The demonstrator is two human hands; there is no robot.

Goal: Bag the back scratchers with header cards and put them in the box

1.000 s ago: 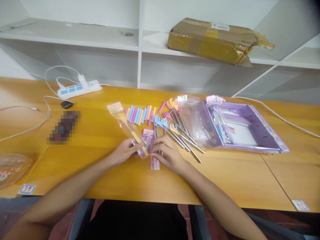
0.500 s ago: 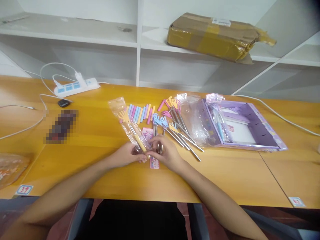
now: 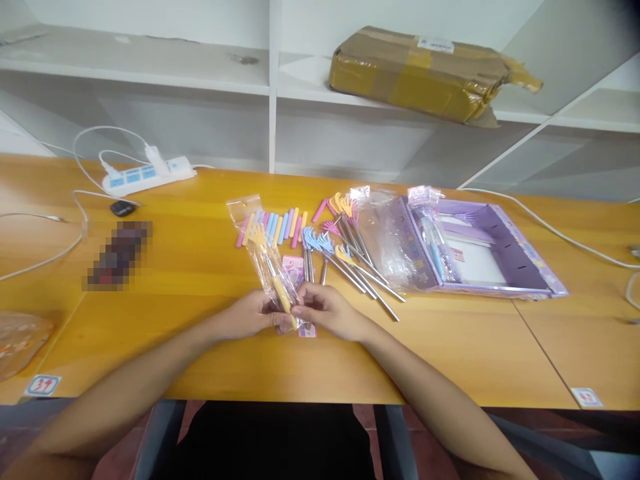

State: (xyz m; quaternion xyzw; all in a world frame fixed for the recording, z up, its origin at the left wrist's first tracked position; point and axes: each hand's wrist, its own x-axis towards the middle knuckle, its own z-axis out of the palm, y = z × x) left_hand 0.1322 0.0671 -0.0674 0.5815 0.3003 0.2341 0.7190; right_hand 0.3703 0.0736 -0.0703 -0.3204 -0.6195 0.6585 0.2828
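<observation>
A yellow back scratcher [image 3: 281, 291] with a hand-shaped head lies inside a clear plastic bag [image 3: 245, 210], tilted up and to the left. My left hand [image 3: 255, 315] is closed around the lower left side of the bag and the handle end. From the right, my right hand [image 3: 327, 308] pinches the same bag beside the handle. Just beyond are a pink printed card [image 3: 293, 267] and several coloured handle sleeves [image 3: 280, 227] in a row. Metal back scratcher rods with blue heads [image 3: 319, 240] and yellow heads [image 3: 341, 203] lie to the right.
At the right stands an open purple box [image 3: 520, 240] with packed pieces inside and clear plastic bags [image 3: 390, 247] against it. A white power strip [image 3: 150, 175] with cables sits back left. Above, a taped carton [image 3: 420, 73] rests on the shelf.
Both hands keep hold of the bagged back scratcher, which has shifted slightly. The right fingers have moved lower and closed in on the bag. The whole view has moved a little.
</observation>
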